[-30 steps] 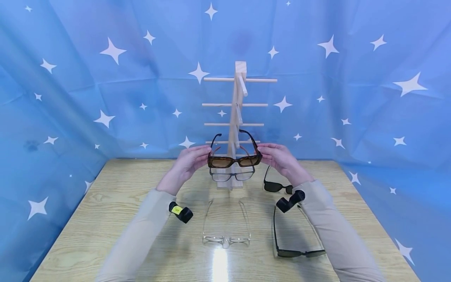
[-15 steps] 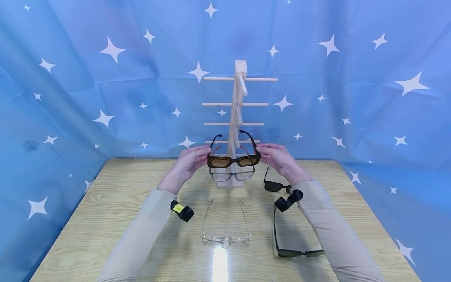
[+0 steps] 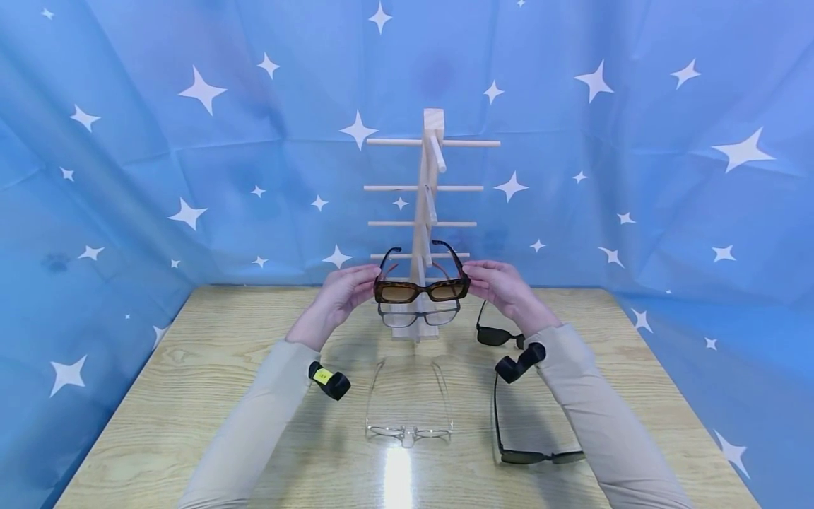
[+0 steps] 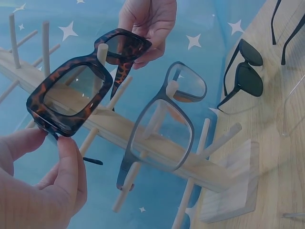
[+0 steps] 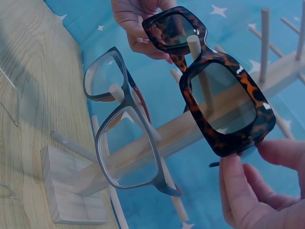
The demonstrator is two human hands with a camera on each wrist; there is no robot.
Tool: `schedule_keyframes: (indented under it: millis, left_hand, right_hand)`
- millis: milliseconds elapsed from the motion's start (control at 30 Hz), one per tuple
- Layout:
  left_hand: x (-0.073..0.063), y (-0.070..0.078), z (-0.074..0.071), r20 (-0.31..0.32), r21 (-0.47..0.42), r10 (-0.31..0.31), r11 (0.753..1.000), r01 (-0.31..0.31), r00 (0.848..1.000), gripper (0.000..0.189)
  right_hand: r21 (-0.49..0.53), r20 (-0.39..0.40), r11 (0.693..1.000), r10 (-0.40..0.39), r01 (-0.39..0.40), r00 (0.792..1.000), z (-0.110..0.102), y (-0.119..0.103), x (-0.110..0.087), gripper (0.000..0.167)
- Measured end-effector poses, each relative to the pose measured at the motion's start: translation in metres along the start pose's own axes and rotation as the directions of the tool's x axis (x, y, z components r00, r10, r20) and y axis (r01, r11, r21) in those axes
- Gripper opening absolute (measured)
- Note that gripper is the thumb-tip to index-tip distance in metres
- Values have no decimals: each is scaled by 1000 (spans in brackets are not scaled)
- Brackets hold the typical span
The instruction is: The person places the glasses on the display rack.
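A pair of tortoiseshell sunglasses (image 3: 420, 290) with brown lenses sits at a lower level of the wooden display stand (image 3: 427, 170), its bridge at a front peg. My left hand (image 3: 340, 293) pinches the frame by one hinge between thumb and fingers. At the opposite hinge, my right hand (image 3: 502, 290) pinches it likewise, fingertips close beneath the corner in the right wrist view. Just below hangs a pair of grey-framed eyeglasses (image 4: 162, 129) with clear lenses, its bridge over a lower peg and its temples reaching back to a crossbar.
Clear eyeglasses (image 3: 408, 433) lie unfolded on the wooden table (image 3: 191, 424) in front of the stand. To the right are black sunglasses (image 3: 524, 458) and, farther back, another dark pair (image 3: 492, 336), partly behind my right wrist. A starry blue curtain (image 3: 286, 106) hangs behind.
The temples of the tortoiseshell sunglasses have tipped down slightly at the rear, toward the crossbar. Both hands keep hold of the frame and stay almost in place.
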State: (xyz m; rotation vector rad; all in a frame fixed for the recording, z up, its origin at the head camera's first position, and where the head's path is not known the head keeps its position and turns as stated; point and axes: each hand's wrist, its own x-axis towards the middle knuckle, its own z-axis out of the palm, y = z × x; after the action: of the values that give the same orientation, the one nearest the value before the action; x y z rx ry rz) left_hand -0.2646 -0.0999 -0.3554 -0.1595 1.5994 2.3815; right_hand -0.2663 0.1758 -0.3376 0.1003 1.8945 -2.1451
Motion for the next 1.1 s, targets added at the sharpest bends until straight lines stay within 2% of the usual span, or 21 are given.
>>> schedule_keyframes:
  millis: [300,533,700,900,1100]
  left_hand:
    - [-2,0,-1,-4,9,-4,1000,4,1000,43]
    - [-7,1,-10,6,18,5,1000,-5,1000,44]
    - [-15,1,-17,16,14,59,998,-59,998,43]
    - [-25,-1,-22,18,115,132,984,-133,991,38]
    - [-27,-3,-23,37,167,156,973,-160,987,36]
  right_hand:
    - [-10,7,1000,3,-3,1000,0,2,0,30]
    - [-55,2,998,-1,1,1000,-2,5,-9,48]
    - [-70,17,998,-7,8,1000,-5,10,-21,49]
    - [-69,27,996,-47,49,999,-7,15,-31,54]
    - [-32,27,997,-75,75,997,-7,15,-36,52]
